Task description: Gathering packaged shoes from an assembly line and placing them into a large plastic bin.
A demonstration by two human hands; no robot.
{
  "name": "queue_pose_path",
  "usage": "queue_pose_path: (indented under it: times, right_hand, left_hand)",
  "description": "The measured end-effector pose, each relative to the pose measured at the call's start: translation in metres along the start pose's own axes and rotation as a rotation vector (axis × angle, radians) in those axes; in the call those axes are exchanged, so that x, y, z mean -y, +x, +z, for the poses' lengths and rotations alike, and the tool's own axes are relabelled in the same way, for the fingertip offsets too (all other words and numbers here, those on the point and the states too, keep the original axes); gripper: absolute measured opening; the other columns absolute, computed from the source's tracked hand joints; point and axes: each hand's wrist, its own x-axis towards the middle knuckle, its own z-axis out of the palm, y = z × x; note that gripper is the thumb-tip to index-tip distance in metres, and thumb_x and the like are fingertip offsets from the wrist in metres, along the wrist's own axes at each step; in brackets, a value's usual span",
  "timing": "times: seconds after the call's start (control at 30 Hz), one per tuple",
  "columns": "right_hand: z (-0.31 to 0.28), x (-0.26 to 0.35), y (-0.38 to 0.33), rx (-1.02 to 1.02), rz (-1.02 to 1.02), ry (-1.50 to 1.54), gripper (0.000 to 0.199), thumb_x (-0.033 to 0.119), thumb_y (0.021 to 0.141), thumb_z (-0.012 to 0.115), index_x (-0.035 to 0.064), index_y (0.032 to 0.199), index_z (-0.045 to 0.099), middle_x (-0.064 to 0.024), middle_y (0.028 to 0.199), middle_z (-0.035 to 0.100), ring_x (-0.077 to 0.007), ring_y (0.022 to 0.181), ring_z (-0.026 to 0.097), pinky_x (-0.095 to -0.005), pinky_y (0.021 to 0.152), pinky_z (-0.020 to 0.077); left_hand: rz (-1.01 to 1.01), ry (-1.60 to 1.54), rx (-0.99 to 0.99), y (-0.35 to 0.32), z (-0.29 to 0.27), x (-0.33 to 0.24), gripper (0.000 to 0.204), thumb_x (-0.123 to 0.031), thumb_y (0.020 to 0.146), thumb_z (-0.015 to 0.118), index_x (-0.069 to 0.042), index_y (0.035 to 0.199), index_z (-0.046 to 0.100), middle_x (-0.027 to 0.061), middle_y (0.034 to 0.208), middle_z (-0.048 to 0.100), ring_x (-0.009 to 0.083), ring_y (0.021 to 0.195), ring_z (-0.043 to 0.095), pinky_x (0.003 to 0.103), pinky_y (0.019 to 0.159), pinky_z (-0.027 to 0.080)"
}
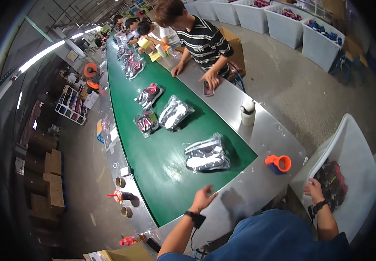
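My left hand (203,199) hovers over the near end of the green conveyor belt (166,182), fingers loosely apart and a little blurred, holding nothing visible. Closest to it on the belt lies a pair of black-and-white shoes in a clear plastic bag (208,154). Over the inner side of a large white bin (303,178) at the right is my right hand (314,190), its fingers loosely bent with nothing seen in them. Below that hand, dark and red bagged shoes (333,182) lie inside the bin. Both wrists wear dark bands.
More bagged shoes (175,113) lie farther along the belt. An orange tape dispenser (279,164) and a white bottle (248,113) stand on the metal edge. A co-worker in a striped shirt (203,43) touches a phone (208,89). A drink cup (122,196) stands at left.
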Motion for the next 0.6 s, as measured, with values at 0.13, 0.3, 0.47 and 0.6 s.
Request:
queue_pose_path:
  times: [0.13,0.3,0.47,0.6]
  right_hand:
    - [0.013,0.012,-0.023,-0.027,-0.089,0.023,0.043,0.014,0.095,0.062,0.0012,0.133,0.048,-0.0094,0.090,0.062,-0.0178,0.071,0.064,-0.0297,0.059,0.0537]
    - [-0.008,-0.011,-0.045,-0.099,-0.078,-0.084,0.046,0.017,0.094,0.060,0.0027,0.136,0.047,-0.0104,0.090,0.064,-0.0182,0.072,0.066,-0.0294,0.058,0.0538]
    - [-0.026,-0.026,-0.060,-0.145,-0.008,-0.102,0.039,0.015,0.095,0.062,0.0018,0.129,0.048,-0.0103,0.088,0.062,-0.0181,0.067,0.064,-0.0283,0.054,0.0514]
    - [-0.027,-0.032,-0.061,-0.120,-0.002,-0.131,0.038,0.014,0.094,0.060,0.0007,0.128,0.050,-0.0110,0.088,0.063,-0.0201,0.070,0.066,-0.0310,0.056,0.0536]
  left_hand:
    - [0.209,0.297,-0.343,0.095,-0.046,-0.021,0.058,-0.022,0.076,0.077,-0.007,0.129,0.061,0.0155,0.125,0.061,0.0370,0.120,0.054,0.045,0.105,0.042]
    - [0.112,0.330,-0.419,0.174,-0.048,0.007,0.057,-0.025,0.080,0.070,-0.009,0.134,0.059,0.0186,0.145,0.051,0.0394,0.137,0.043,0.054,0.113,0.032]
    - [0.031,0.456,-0.337,0.198,-0.055,0.018,0.079,-0.027,0.077,0.073,-0.016,0.150,0.044,0.0181,0.158,0.036,0.0394,0.143,0.037,0.051,0.116,0.032]
    - [-0.094,0.545,0.049,0.214,-0.083,0.002,0.115,-0.043,0.059,0.089,-0.026,0.157,0.030,0.0173,0.160,0.033,0.0441,0.139,0.041,0.048,0.108,0.045]
